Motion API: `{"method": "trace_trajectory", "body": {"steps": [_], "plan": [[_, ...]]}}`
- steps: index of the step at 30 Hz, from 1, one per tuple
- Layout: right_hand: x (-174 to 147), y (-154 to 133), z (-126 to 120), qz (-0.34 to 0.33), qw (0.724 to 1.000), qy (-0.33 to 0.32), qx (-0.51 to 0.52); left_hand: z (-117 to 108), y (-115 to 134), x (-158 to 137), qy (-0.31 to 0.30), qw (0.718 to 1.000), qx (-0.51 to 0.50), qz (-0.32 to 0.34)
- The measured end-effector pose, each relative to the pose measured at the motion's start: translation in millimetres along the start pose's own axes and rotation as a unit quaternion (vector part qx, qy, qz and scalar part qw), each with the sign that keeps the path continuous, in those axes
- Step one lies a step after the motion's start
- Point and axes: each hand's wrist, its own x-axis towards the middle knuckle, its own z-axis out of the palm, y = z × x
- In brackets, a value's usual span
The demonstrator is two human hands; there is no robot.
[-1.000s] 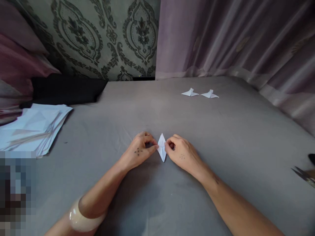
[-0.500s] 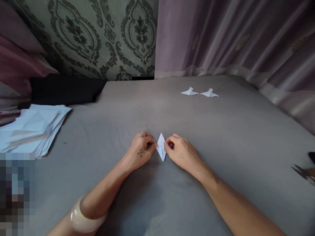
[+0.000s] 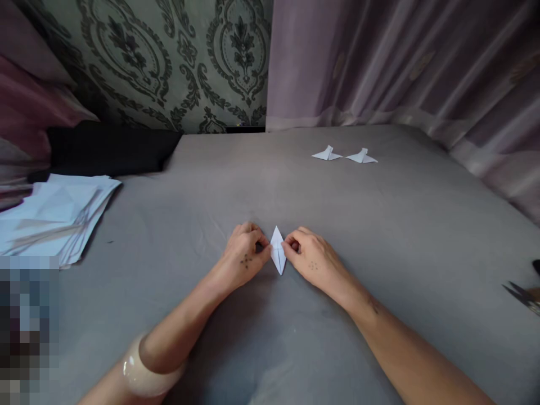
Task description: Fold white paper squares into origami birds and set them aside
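A small white folded paper (image 3: pixel 278 256), shaped like a long narrow diamond, is upright in the middle of the view, with a crease line down its lower half. My left hand (image 3: pixel 248 247) pinches its left corner between thumb and forefinger. On the opposite side my right hand (image 3: pixel 311 252) pinches the right corner in the same way. The fingertips behind the paper are hidden. Beyond the hands, at the back right, two white folded paper birds (image 3: pixel 327 153) lie side by side.
Grey cloth (image 3: pixel 202 185) covers the surface. A stack of white paper sheets (image 3: pixel 59 214) lies at the left, before a folded black cloth (image 3: pixel 109 149). Scissors (image 3: pixel 523 295) poke in at the right edge. A purple curtain (image 3: pixel 358 62) and patterned wall stand behind.
Both hands keep hold of the folded paper and have barely moved; the left fingertips sit slightly further right. The whole view has shifted a little.
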Motion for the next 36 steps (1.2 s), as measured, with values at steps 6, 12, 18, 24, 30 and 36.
{"method": "trace_trajectory", "body": {"steps": [6, 12, 18, 24, 30, 36], "plan": [[-0.6, 1.8, -4.1, -0.013, 1.000, -0.009, 0.014, 6.4, -2.4, -2.4, 0.032, 0.998, 0.035, 0.035], [-1.4, 7.2, -5.3, -0.024, 0.998, -0.001, 0.052, 9.5, 6.2, -11.3, 0.010, 0.989, 0.090, 0.118], [-4.4, 14.7, -3.6, -0.059, 0.995, 0.046, 0.062, 9.2, 24.5, -21.6, -0.052, 0.950, 0.277, 0.132], [-21.7, 4.8, -8.4, -0.117, 0.992, 0.033, -0.016, 9.3, 31.5, -22.2, -0.079, 0.930, 0.327, 0.147], [-33.0, -7.9, -7.6, -0.149, 0.971, 0.013, -0.186, 13.8, 44.8, -30.5, -0.095, 0.932, 0.334, 0.102], [-34.1, -5.4, -5.0, -0.148, 0.969, 0.019, -0.197, 14.3, 46.2, -36.2, -0.086, 0.936, 0.331, 0.080]]}}
